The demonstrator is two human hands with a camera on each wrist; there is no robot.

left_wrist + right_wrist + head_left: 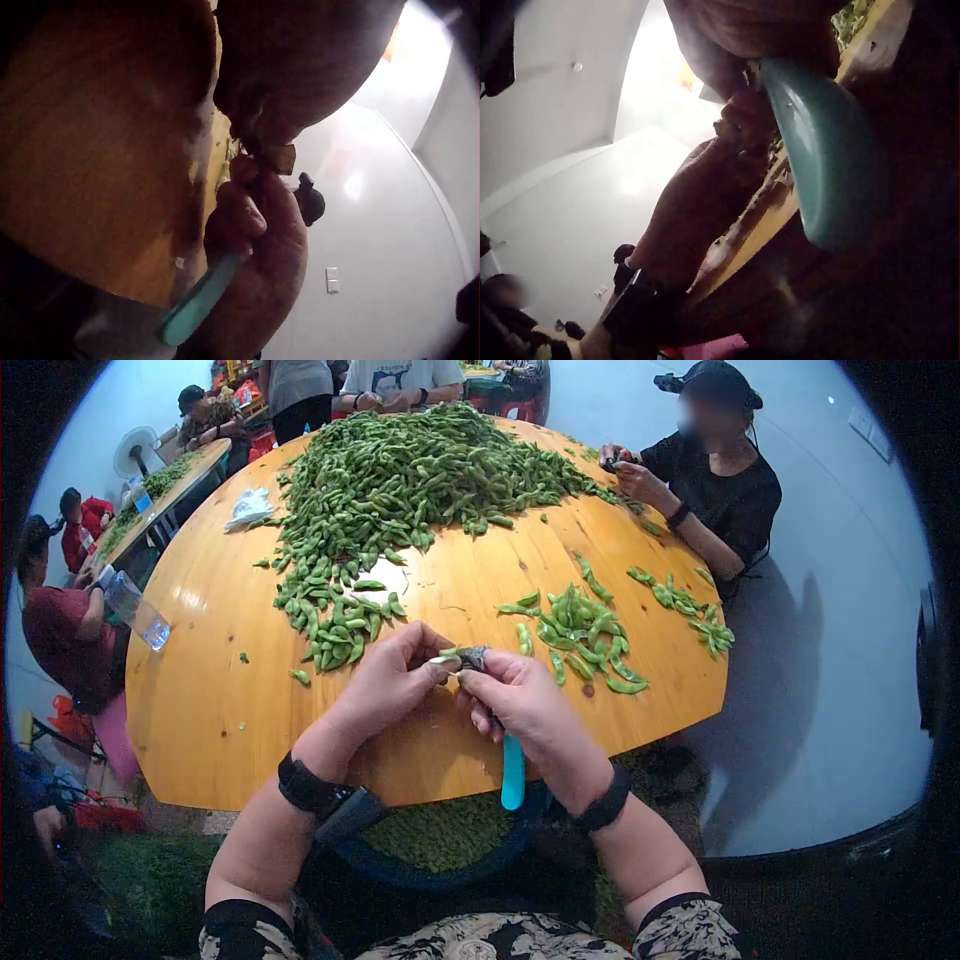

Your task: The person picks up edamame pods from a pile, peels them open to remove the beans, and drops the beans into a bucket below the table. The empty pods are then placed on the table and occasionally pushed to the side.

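Observation:
Over the near edge of the table, my left hand (385, 670) pinches a mostly hidden green soybean pod (454, 652) between thumb and fingertips. Facing it, my right hand (525, 695) has its curled fingers around a tool with a teal handle (512, 772), which sticks out below the palm; the tool's working end is hidden. The fingertips of both hands meet at the pod, where a dark grey wrap (472, 657) shows on a right finger. In the left wrist view the teal handle (199, 304) slants down from the right hand's curled fingers.
A large heap of soybean pods (420, 480) covers the far part of the wooden table (220, 730). A smaller pile of pods (585, 635) lies right of my hands. Below the edge sits a tub of shelled green beans (440, 835). Another person (735, 490) works at the right.

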